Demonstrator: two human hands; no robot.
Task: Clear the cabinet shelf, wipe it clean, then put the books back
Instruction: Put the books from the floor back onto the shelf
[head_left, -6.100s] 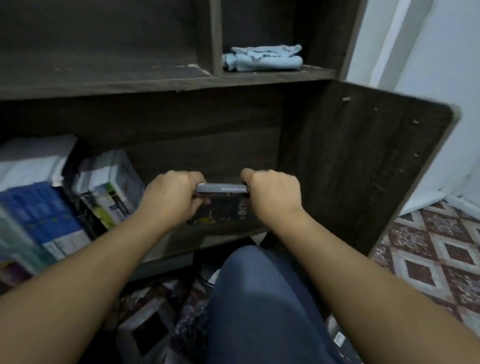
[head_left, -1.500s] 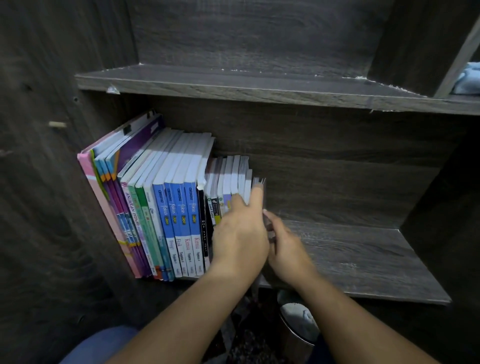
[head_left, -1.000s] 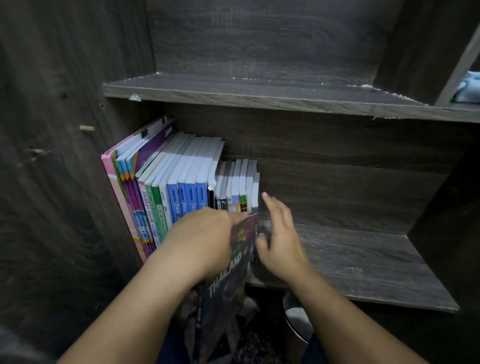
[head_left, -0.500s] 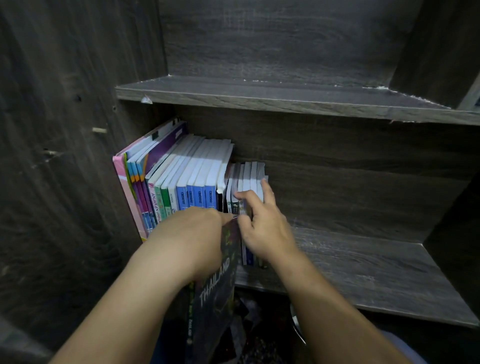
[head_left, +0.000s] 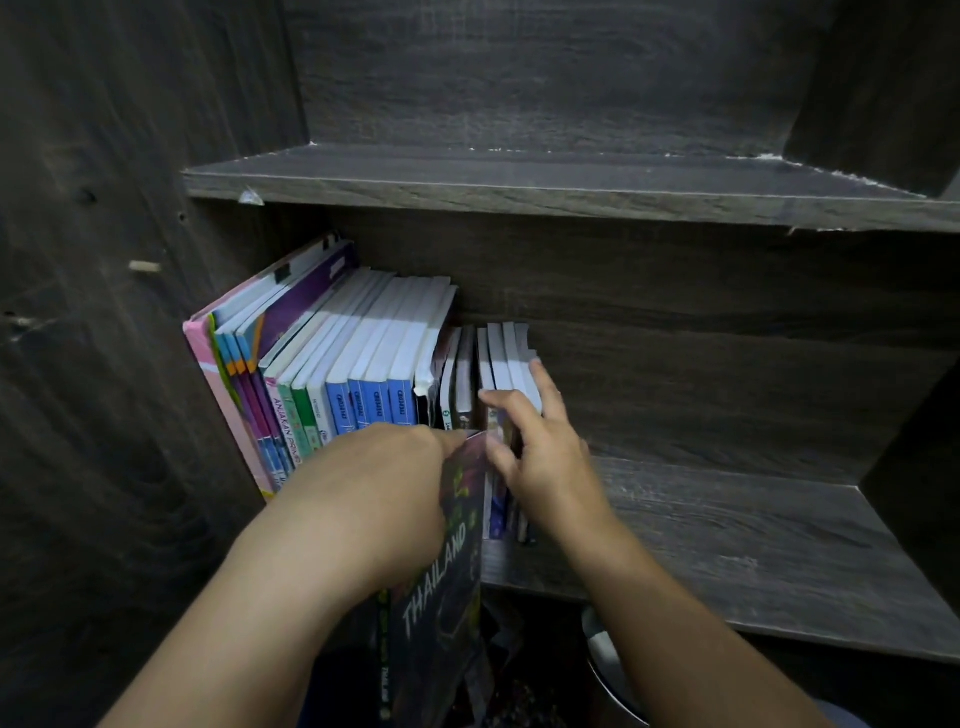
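The row (head_left: 363, 374) stands upright on the shelf (head_left: 727, 545), packed against the side panel (head_left: 104, 389) on the row's left; its left part comprises tall volumes with pink, purple, green and blue spines, its right part a group of shorter volumes with white page edges; to the right of the row the shelf board is bare wood. The book (head_left: 447, 587), dark-covered and lettered THAILAND, is in front of the row, near its right end; its top corner meets the row's spines at a narrow gap between two dark thin volumes and the shorter white-edged group; most of the book hangs out in front of and below the shelf edge, cover facing right. The left grip (head_left: 374, 499) is closed on the book, fingers curled over its upper part; the fingertips are hidden behind the cover. The right grip (head_left: 545, 462) is at the row's right end, spread rather than clenched; its fingers (head_left: 543, 379) lie straight against the outer face of the last volume, the forefinger reaches across the spines toward the gap, and the thumb sits just beside the book's top corner. The upper shelf (head_left: 519, 182) spans above the row; a peg (head_left: 144, 267) projects from the side panel, up and left of the row. A metal container (head_left: 608, 660) shows partly, below the shelf and right of the row.
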